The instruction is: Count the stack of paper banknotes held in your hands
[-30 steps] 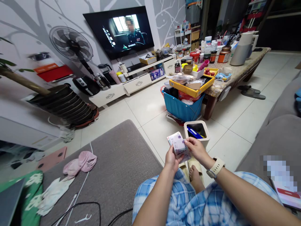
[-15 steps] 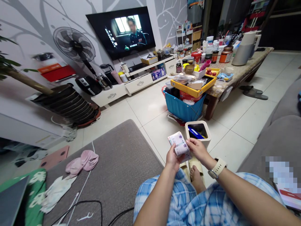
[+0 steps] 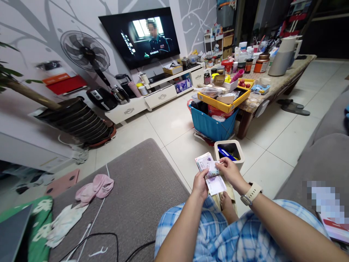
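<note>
I sit on a grey sofa and hold a small stack of banknotes in front of my knees. My left hand grips the stack from below, fingers closed on it. My right hand, with a pale watch on the wrist, pinches the top note between thumb and fingers; that note hangs folded down toward me. A white waste bin with blue items inside stands on the tile floor just beyond my hands.
A blue crate and a cluttered low table stand ahead right. A TV, a fan and a white cabinet line the far wall. Pink cloths and cables lie on the grey cushion at left. Slippers lie on the floor.
My right hand has peeled the top note off the stack and drawn it down toward me. The left hand has kept the stack in the same place.
</note>
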`<state>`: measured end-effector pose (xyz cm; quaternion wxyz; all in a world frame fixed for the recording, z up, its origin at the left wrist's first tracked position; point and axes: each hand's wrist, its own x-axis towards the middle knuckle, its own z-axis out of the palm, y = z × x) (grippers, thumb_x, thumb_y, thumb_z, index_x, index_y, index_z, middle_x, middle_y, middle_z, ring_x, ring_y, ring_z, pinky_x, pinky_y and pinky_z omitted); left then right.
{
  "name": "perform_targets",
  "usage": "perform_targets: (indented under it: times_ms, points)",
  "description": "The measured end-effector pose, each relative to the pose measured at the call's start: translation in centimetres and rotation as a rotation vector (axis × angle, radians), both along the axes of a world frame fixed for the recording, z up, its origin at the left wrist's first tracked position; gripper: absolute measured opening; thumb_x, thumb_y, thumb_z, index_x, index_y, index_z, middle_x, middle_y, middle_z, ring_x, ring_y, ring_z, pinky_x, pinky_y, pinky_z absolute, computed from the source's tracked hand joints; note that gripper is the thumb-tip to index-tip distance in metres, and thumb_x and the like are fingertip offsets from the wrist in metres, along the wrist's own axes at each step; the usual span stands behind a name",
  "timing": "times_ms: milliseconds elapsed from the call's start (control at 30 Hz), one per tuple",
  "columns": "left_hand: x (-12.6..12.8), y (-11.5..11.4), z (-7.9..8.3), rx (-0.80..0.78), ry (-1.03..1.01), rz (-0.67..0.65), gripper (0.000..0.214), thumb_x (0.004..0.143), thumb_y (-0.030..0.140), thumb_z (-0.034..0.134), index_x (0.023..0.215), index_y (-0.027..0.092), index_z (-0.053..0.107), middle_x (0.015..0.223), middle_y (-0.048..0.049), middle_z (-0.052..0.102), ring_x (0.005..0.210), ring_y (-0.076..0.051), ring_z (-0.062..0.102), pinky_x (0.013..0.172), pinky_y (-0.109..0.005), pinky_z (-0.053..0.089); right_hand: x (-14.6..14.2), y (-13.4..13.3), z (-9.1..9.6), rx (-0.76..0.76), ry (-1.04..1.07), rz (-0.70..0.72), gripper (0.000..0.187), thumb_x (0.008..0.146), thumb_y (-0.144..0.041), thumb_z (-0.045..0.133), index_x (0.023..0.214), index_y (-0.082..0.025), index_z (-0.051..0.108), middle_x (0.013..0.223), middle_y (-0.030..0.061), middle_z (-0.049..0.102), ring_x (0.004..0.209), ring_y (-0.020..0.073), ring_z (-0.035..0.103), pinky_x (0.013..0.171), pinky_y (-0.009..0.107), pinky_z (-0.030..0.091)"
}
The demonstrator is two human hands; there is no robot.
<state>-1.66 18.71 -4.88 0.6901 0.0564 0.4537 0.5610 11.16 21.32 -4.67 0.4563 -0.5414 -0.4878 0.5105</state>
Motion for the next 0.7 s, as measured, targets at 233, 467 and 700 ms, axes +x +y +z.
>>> perform_targets:
  times_ms: [233, 467, 700]
  points:
    - [0.1, 0.0, -0.1, -0.025, -0.029, -0.01, 0.032, 0.072, 0.024, 0.063, 0.1, 0.008, 0.063, 0.088, -0.0135, 0.07, 0.078, -0.026, 0.068, 0.077, -0.041, 0.053, -0.1, -0.1, 0.5, -0.01, -0.016, 0.06, 0.033, 0.072, -0.049, 0.058, 0.064, -0.019, 0.05, 0.058, -0.0018, 0.05, 0.058, 0.0139, 0.045, 0.056, 0.026, 0.035]
    - [0.2, 0.2, 0.0, -0.033, -0.045, 0.025, 0.034, 0.079, 0.033, 0.057, 0.102, 0.009, 0.063, 0.088, -0.0125, 0.071, 0.079, -0.026, 0.068, 0.076, -0.039, 0.053, -0.2, -0.4, 1.4, 0.0, 0.02, 0.065, 0.035, 0.073, -0.052, 0.056, 0.062, -0.019, 0.051, 0.056, -0.0006, 0.05, 0.056, 0.0141, 0.044, 0.053, 0.026, 0.033]
    - [0.1, 0.3, -0.1, -0.026, -0.045, 0.028, 0.032, 0.079, 0.033, 0.056, 0.1, 0.009, 0.064, 0.087, -0.012, 0.071, 0.079, -0.025, 0.068, 0.077, -0.038, 0.053, -0.3, -0.6, 1.9, -0.005, 0.064, 0.086, 0.03, 0.076, -0.045, 0.056, 0.065, -0.018, 0.052, 0.058, -0.0013, 0.048, 0.055, 0.0126, 0.041, 0.052, 0.025, 0.031]
